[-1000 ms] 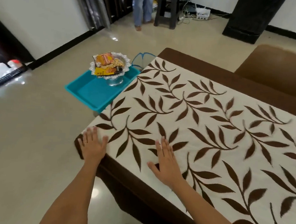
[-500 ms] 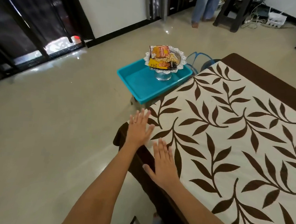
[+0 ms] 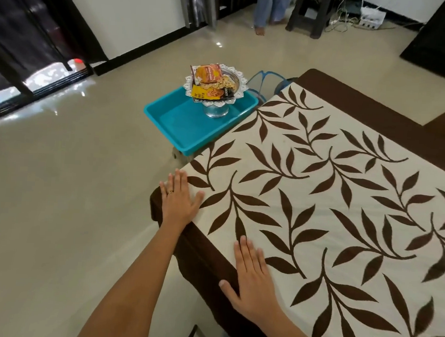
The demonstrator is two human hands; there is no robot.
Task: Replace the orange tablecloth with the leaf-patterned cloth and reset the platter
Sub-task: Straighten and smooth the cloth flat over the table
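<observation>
Table (image 3: 209,267): large, its top fully covered; taken here as the landmark for all that follows.

Leaf-patterned cloth (image 3: 332,202): cream ground with dark brown leaf sprays and a dark brown border, lay flat over the table, its border falling over the near edge and corner.

Floor (image 3: 70,184): pale, glossy, lay to the left of the table and beyond it.

Teal tray (image 3: 177,123): rectangular, sat just beside the table's far left edge, on a low support I could barely see.

Platter (image 3: 216,89): silver, scallop-rimmed, on a pedestal foot, stood inside the tray at its end away from me, off the table. It held snack packets (image 3: 209,74), orange and yellow.

My right hand (image 3: 253,283): lay palm down on the cloth at the table's near edge, fingers pressed together and flat, thumb out over the brown border, grasping nothing.

My left hand (image 3: 178,199): lay palm down on the cloth at the table's near left corner, fingers together and flat, thumb out, a ring on one finger, grasping nothing.
</observation>
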